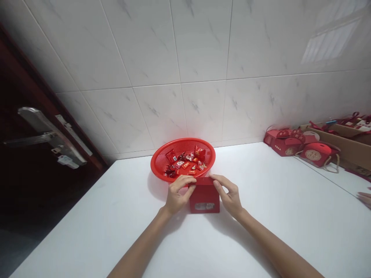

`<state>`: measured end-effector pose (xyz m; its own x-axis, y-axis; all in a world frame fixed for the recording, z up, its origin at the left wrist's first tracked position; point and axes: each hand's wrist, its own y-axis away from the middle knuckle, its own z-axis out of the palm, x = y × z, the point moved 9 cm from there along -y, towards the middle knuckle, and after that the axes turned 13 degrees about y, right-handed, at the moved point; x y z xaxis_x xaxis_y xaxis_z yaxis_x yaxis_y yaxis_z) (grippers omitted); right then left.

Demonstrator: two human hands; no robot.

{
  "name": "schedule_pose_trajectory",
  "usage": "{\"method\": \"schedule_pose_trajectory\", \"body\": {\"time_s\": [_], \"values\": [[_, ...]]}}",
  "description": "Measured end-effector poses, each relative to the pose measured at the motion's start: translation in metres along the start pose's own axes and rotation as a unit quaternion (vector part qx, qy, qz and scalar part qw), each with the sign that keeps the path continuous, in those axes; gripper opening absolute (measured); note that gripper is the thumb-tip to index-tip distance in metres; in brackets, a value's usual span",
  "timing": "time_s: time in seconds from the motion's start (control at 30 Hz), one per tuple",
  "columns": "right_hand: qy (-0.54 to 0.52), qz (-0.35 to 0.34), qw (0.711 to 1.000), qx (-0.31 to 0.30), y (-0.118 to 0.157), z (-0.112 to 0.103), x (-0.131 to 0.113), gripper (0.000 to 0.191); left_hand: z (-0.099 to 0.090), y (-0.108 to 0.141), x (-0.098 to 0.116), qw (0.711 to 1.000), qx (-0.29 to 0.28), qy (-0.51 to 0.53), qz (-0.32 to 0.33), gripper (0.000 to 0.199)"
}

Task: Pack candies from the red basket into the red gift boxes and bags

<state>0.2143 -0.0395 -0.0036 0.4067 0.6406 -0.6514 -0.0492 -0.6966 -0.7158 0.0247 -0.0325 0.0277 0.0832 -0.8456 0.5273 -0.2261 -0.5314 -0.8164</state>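
Note:
A small red gift box (204,195) with a clear oval window stands upright on the white table, its top folded over. My left hand (179,193) pinches the top left corner between thumb and fingers. At the top right corner, my right hand (230,195) grips the box the same way. Right behind the box sits a red plastic basket (154,160) with perforated sides. Several wrapped candies (185,164) lie in it, mostly in red wrappers. Whatever is inside the box shows only dimly through the window.
Red decorated boxes (285,143) with cord handles stand at the right by the tiled wall. Beside them is a cardboard box (344,144) holding more red items. Another person's fingers (365,197) reach in at the right edge. A dark door (29,162) with a metal handle is at left.

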Motion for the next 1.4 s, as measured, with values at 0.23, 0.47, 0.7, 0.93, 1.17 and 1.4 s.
{"method": "schedule_pose_trajectory", "body": {"time_s": [0.23,0.47,0.7,0.93,1.17,1.4], "values": [[0.069,0.020,0.997,0.025,0.003,-0.003,-0.003,0.023,0.000,-0.003,-0.004,0.999,-0.008,0.000,-0.044,0.008],[0.095,0.020,0.995,0.015,0.005,-0.004,-0.002,0.023,-0.002,0.000,-0.022,0.988,0.004,-0.008,-0.157,0.021],[0.087,0.039,0.995,0.012,0.004,-0.003,0.000,0.020,-0.009,0.002,-0.033,0.973,0.016,0.021,-0.230,0.027],[0.033,0.084,0.995,-0.046,-0.001,0.001,0.007,0.020,-0.005,0.000,-0.039,0.942,-0.088,0.096,-0.308,0.027],[0.002,0.093,0.989,-0.113,-0.004,0.004,0.014,0.024,-0.006,-0.001,-0.038,0.946,-0.101,0.123,-0.281,0.018],[0.011,0.119,0.980,-0.162,-0.018,-0.009,0.026,0.031,-0.002,0.000,-0.037,0.949,-0.139,0.082,-0.271,0.033]]}}
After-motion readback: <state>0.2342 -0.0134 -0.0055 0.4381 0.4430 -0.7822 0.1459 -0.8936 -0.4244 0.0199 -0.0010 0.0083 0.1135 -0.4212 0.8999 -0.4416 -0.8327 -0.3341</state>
